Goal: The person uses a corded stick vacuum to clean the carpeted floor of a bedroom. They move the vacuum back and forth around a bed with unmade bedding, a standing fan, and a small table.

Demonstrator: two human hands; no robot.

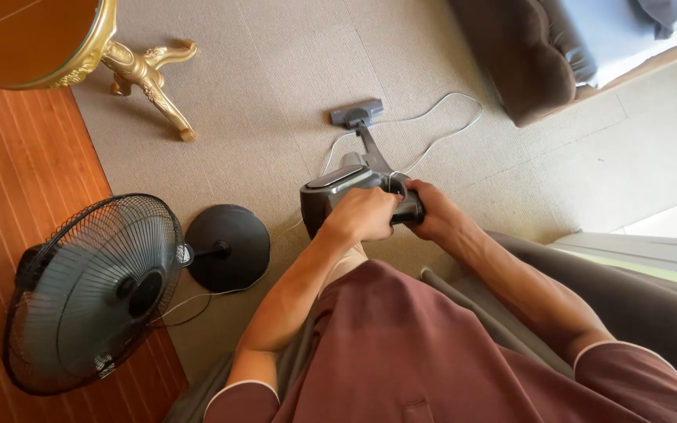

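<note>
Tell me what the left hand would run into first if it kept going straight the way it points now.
The left hand already rests on the grey vacuum cleaner, pointing toward the right hand on the handle. Going straight on, it would probably meet that hand first, though depth between them is unclear.

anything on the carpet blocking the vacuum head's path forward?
Nothing directly ahead of the vacuum head. Its own white cord loops on the carpet just right of it; both hands hold the vacuum body.

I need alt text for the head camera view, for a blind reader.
Both hands, left hand and right hand, grip a grey stick vacuum whose nozzle rests on beige carpet. A black pedestal fan stands at left.
</note>
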